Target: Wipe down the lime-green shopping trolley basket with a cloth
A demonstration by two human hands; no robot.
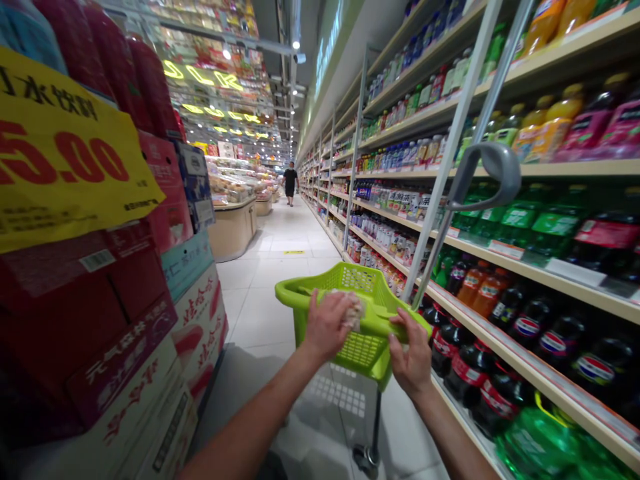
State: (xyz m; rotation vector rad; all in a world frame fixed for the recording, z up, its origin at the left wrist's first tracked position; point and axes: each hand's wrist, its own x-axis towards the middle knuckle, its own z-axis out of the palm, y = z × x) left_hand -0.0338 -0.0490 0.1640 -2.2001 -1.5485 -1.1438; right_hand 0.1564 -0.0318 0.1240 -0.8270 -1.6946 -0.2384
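My left hand [326,325] is closed on a crumpled whitish cloth or tissue [357,312], pressed against the near rim of a lime-green wheeled shopping basket [293,295]. My right hand [413,348] grips the same rim farther right, its thumb below and fingers over the top. The basket has perforated sides, and no goods show in the part I can see. From its right side a long metal pole rises to a grey loop handle [493,175], which neither hand touches. A caster wheel [367,459] stands on the floor beneath.
Shelves of bottled drinks [550,327] run along the right, close to the basket. Stacked drink cartons [195,320] with a yellow price sign [65,153] stand on the left. Up the tiled aisle [273,267] are display counters [233,230] and a distant person [290,180].
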